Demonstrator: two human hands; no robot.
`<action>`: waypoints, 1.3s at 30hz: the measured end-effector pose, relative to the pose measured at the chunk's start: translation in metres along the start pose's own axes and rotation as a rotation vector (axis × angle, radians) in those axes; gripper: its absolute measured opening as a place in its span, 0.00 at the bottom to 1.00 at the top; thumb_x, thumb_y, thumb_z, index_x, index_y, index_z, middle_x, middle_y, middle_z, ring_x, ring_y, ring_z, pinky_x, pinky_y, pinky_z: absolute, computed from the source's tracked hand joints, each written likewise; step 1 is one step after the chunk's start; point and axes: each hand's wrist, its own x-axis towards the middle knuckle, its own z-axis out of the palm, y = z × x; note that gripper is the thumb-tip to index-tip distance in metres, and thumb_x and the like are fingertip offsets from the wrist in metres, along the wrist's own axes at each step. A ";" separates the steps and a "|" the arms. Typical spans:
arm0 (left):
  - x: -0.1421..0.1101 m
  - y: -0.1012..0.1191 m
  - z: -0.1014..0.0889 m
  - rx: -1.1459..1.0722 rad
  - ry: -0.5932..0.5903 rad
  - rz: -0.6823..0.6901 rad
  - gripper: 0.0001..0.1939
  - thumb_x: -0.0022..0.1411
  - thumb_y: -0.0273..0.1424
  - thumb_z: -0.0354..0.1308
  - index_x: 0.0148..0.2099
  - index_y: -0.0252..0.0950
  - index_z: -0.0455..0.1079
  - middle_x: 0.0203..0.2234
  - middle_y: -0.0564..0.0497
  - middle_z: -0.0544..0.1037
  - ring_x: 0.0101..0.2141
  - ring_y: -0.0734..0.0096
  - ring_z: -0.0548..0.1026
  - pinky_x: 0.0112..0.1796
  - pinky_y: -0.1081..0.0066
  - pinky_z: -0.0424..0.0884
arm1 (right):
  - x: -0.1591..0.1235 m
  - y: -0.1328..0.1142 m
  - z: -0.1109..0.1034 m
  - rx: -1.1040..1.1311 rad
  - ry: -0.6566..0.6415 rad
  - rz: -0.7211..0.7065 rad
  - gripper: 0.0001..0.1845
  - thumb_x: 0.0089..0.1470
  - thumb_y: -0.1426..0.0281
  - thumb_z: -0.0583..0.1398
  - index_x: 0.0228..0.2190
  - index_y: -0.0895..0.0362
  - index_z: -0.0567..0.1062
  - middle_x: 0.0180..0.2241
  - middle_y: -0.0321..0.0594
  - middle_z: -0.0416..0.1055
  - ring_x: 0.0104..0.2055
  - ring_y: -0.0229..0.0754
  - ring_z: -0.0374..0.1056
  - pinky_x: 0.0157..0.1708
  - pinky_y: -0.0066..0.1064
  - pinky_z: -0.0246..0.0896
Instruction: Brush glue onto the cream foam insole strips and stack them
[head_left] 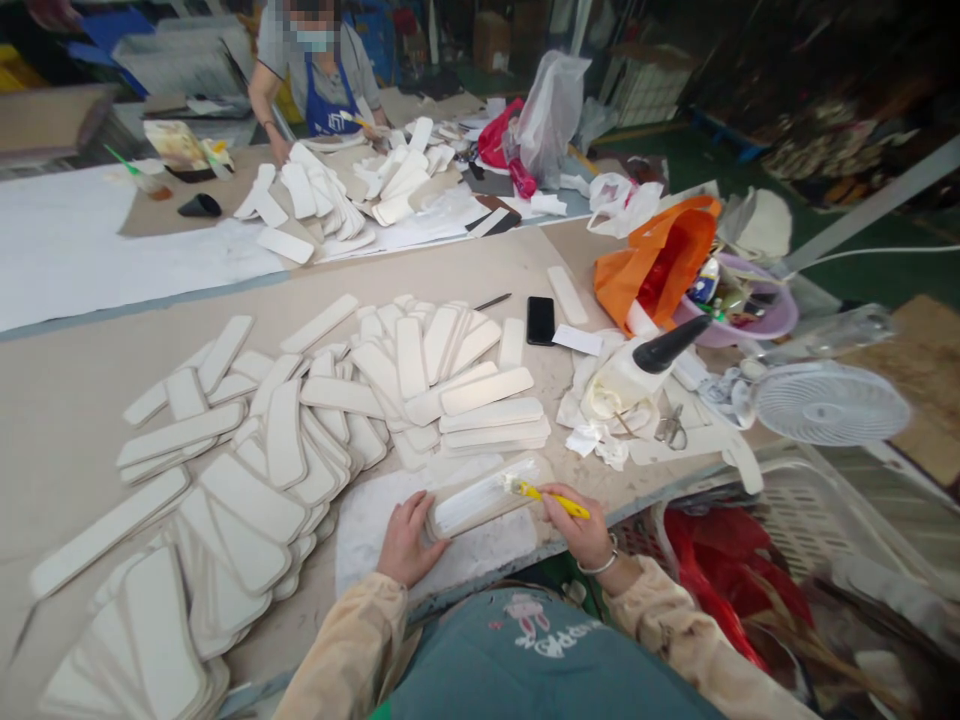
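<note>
A long strip with rounded ends (472, 507) lies in front of me on a white sheet (367, 530), its upper face partly coated in wet white. My right hand (577, 527) grips a yellow-handled brush (559, 499), whose bristles touch the strip toward its right end. At the strip's left end, my left hand (411, 538) presses with thumb and fingers apart, steadying it against the table. Overlapping pale strips (285, 430) cover the table to the left and beyond the sheet.
A white bottle with a black nozzle (622, 380), scissors (672, 430) and a phone (540, 320) lie to the right. Beyond are an orange bag (652, 260), a purple basin (780, 315) and a white fan (832, 402). Across the table, a person in a blue apron (330, 100) works among similar strips.
</note>
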 end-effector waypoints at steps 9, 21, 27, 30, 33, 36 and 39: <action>0.000 0.006 -0.002 -0.028 0.030 -0.021 0.36 0.46 0.43 0.60 0.56 0.37 0.55 0.51 0.40 0.63 0.51 0.53 0.63 0.50 0.50 0.60 | -0.002 -0.025 0.071 0.064 -0.338 -0.059 0.13 0.55 0.65 0.54 0.37 0.58 0.73 0.20 0.34 0.70 0.21 0.34 0.68 0.23 0.23 0.64; 0.000 0.002 -0.003 -0.020 -0.010 -0.011 0.35 0.47 0.44 0.59 0.55 0.37 0.56 0.51 0.40 0.64 0.51 0.53 0.63 0.51 0.49 0.57 | 0.000 -0.012 0.064 -0.083 -0.251 -0.147 0.13 0.55 0.66 0.53 0.38 0.57 0.73 0.30 0.40 0.75 0.29 0.37 0.72 0.29 0.24 0.66; 0.000 -0.002 -0.002 0.011 -0.035 -0.009 0.33 0.48 0.44 0.57 0.55 0.37 0.57 0.51 0.41 0.64 0.51 0.53 0.63 0.51 0.49 0.57 | 0.001 -0.004 0.032 -0.123 -0.119 -0.110 0.12 0.55 0.66 0.54 0.37 0.58 0.73 0.25 0.40 0.74 0.25 0.37 0.70 0.27 0.26 0.66; 0.001 -0.001 -0.003 0.011 -0.028 -0.013 0.33 0.48 0.44 0.58 0.55 0.37 0.57 0.51 0.41 0.64 0.50 0.54 0.64 0.50 0.50 0.59 | 0.003 0.004 0.017 -0.127 -0.047 -0.060 0.13 0.55 0.64 0.53 0.37 0.59 0.73 0.23 0.38 0.72 0.23 0.36 0.69 0.25 0.25 0.65; 0.001 -0.001 -0.002 0.010 -0.026 -0.012 0.33 0.48 0.43 0.58 0.55 0.37 0.57 0.51 0.41 0.64 0.51 0.54 0.64 0.50 0.51 0.60 | 0.006 0.014 0.003 -0.122 0.024 -0.015 0.16 0.55 0.62 0.54 0.37 0.60 0.73 0.21 0.37 0.72 0.22 0.36 0.68 0.22 0.24 0.65; 0.000 -0.003 0.000 0.015 -0.028 -0.008 0.33 0.48 0.43 0.58 0.55 0.37 0.57 0.51 0.41 0.64 0.51 0.54 0.63 0.51 0.51 0.59 | 0.009 0.023 -0.010 -0.150 0.080 -0.002 0.16 0.54 0.62 0.54 0.37 0.60 0.73 0.22 0.38 0.72 0.22 0.37 0.68 0.23 0.25 0.66; 0.000 -0.004 0.001 0.023 -0.029 -0.008 0.33 0.48 0.44 0.58 0.55 0.37 0.57 0.51 0.41 0.64 0.51 0.54 0.63 0.51 0.51 0.59 | 0.013 0.029 -0.020 -0.188 0.109 -0.026 0.14 0.54 0.63 0.55 0.37 0.59 0.73 0.25 0.40 0.74 0.23 0.38 0.69 0.24 0.27 0.67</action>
